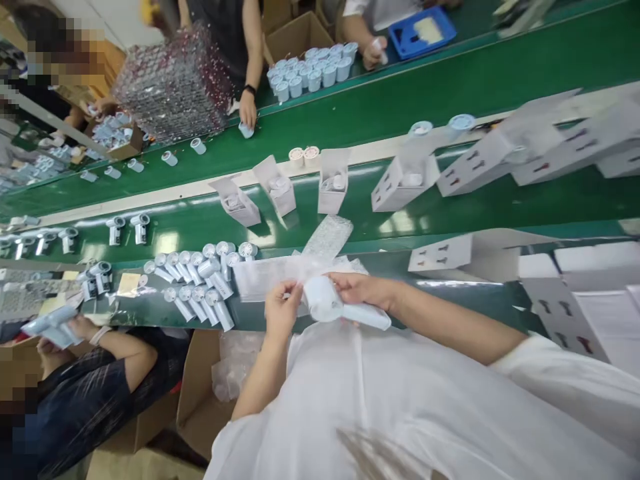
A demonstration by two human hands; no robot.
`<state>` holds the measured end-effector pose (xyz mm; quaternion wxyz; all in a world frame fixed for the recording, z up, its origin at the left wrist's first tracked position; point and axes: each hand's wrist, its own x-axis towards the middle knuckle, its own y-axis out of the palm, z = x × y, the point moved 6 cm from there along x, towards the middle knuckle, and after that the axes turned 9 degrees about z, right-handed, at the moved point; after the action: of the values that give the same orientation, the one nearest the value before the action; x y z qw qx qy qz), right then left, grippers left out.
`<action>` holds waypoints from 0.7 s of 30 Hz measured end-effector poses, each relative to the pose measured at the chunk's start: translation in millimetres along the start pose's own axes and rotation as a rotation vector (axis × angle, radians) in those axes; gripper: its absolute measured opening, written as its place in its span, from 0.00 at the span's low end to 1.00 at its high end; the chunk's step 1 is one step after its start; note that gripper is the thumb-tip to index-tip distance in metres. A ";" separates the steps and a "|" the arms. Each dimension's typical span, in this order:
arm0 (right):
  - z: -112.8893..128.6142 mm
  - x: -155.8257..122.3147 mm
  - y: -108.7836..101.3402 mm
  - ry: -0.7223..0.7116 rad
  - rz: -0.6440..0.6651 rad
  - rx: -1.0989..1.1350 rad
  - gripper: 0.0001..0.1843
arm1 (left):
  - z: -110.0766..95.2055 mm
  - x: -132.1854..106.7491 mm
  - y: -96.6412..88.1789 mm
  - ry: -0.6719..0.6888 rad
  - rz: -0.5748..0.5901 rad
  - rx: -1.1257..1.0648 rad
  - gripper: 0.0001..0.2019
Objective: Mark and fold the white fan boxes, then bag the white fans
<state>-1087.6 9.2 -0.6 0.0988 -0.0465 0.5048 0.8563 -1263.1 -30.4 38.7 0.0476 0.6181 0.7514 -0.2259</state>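
Before the nearer green conveyor belt, the right hand grips a hair dryer, seemingly sleeved already, whose edge the left hand pinches, while unsleeved dryers lie beside the belt.

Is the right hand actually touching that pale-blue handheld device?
Touching. The head view shows the right hand gripping the pale-blue handheld device where its handle begins.

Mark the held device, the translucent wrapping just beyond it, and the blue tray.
Held device point(323, 300): head view, rounded body.
Translucent wrapping point(330, 237): head view, visible middle.
Blue tray point(425, 51): head view, near side.
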 end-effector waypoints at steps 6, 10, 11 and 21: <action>-1.8 -19.7 2.5 -0.037 -0.143 0.038 0.46 | 7.1 4.5 57.0 -0.007 0.310 -0.194 0.04; -0.6 -28.9 5.5 -0.060 -0.219 -0.038 0.36 | 12.4 4.3 54.9 -0.053 0.181 -0.294 0.06; 0.3 -31.4 4.4 -0.070 -0.278 -0.067 0.32 | 11.9 4.7 50.6 -0.048 0.102 -0.306 0.08; -13.1 -53.2 5.0 -0.074 -0.611 0.037 0.27 | -44.1 -28.0 55.4 0.949 0.126 0.540 0.04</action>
<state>-1037.0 -11.1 6.8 0.3707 -0.1631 0.4793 0.7786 -1194.8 -30.8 72.3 -0.4433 0.6861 0.5675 -0.1040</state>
